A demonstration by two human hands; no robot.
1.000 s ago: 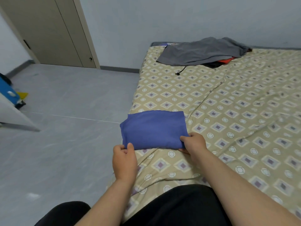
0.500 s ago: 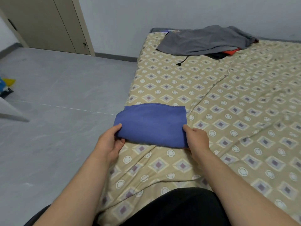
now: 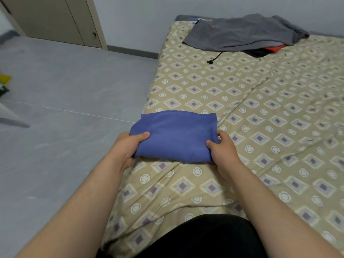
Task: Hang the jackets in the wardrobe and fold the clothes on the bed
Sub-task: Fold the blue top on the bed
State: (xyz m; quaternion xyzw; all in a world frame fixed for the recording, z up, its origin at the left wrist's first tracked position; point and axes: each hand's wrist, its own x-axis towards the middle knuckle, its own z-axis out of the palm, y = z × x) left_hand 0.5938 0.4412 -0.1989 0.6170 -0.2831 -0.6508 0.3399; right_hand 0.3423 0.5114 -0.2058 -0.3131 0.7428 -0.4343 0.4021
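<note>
A folded blue garment lies near the left edge of the bed, which has a beige patterned cover. My left hand grips its left end, thumb on top and fingers underneath. At the right end my right hand holds it the same way, thumb on the cloth. A grey garment with a black drawstring lies spread at the far end of the bed. Orange and dark clothes peek out from under it.
Grey floor stretches to the left of the bed. A beige wardrobe door stands at the far left against the wall. A yellow object and a white panel edge sit at the left border. My dark-clothed leg rests on the bed's near edge.
My hands have shifted from the garment's near corners to its two ends, thumbs now on top. The left end looks slightly raised. The view has swung a little to the right.
</note>
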